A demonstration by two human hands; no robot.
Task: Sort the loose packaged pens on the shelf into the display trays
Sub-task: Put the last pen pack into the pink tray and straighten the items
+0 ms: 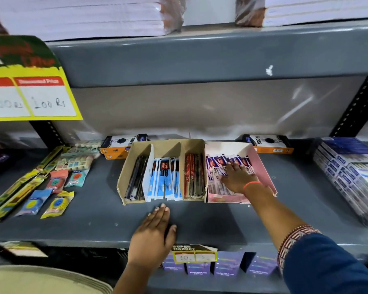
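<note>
Flat and spread, the right hand [238,177] pats pens [216,183] in the pink tray [261,166], at 3 o'clock of the brown tray [123,177]. Left hand [152,232] rests open on the shelf [72,225]. I think sorting is nearly done; next, look for loose pens.

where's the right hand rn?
In the head view the right hand lies palm-down on the packaged pens inside the pink tray, right of centre, next to the brown divided tray.
</note>
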